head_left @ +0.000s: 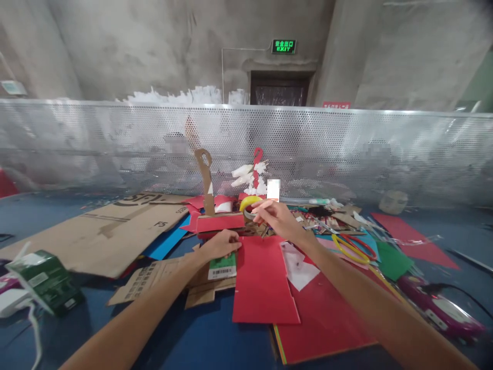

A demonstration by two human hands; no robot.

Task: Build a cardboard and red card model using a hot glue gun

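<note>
My right hand [275,218] is closed at the right side of a tape roll [249,204] with a yellow outer rim, above the middle of the table. My left hand [221,244] has its fingers curled at the upper left corner of a red paper sheet [264,282]. Just beyond that hand lies a red-covered cardboard block [220,222]. A brown cardboard cutout [208,180] with a curved, hooked top stands upright behind the block. Farther back, a red hook-shaped cutout [257,164] stands among white tufts [256,182].
Large flattened cardboard [115,226] covers the left side, with a green box [46,280] nearer me. More red paper [323,318] lies underneath at right. Scissors [352,246] with yellow and red handles and a purple device [439,308] are on the right. A perforated metal screen [327,149] lines the back.
</note>
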